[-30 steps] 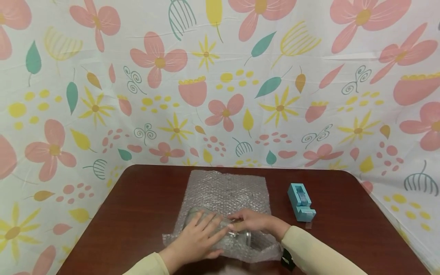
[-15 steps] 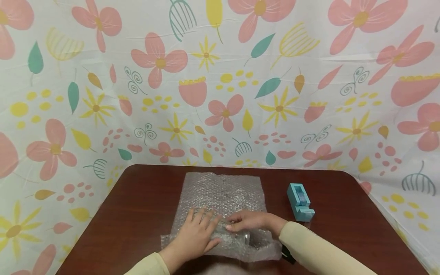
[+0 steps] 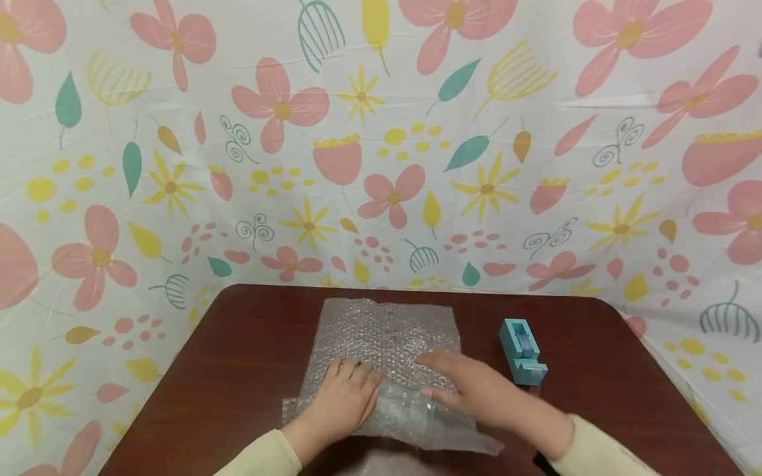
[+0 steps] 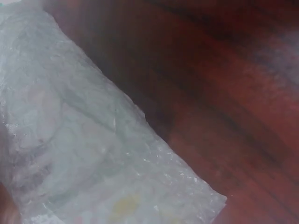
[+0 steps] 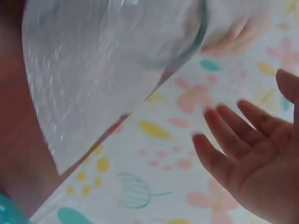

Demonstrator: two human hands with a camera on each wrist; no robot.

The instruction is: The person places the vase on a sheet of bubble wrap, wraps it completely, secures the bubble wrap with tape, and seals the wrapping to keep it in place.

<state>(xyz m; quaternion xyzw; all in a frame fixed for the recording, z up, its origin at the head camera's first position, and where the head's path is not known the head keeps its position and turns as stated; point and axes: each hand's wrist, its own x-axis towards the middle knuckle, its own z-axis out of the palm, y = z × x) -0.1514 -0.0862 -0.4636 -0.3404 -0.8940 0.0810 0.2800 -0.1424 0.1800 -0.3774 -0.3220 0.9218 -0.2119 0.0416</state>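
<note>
A clear glass vessel (image 5: 198, 35), a jar or cup, lies on its side in the bubble wrap (image 3: 387, 330); a flap of the sheet covers its near side. My left hand (image 3: 345, 400) holds the wrapped vessel at its left end, fingers bent over the far side. Its fingers also show blurred past the glass in the right wrist view. My right hand (image 3: 476, 390) is raised over the wrap's right part, thumb and fingers apart with nothing between them. In the left wrist view the bubble wrap (image 4: 93, 130) fills the left side.
A light blue tape dispenser (image 3: 522, 352) stands on the dark wooden table (image 3: 250, 357), right of the wrap, with a tape end hanging off its front. A flowered cloth (image 3: 381, 165) hangs behind the table and along both sides.
My right hand has let go of the wrapped vessel's right end and moved up and to the right, opening. The near flap now covers more of the glass. My left fingers have bent more.
</note>
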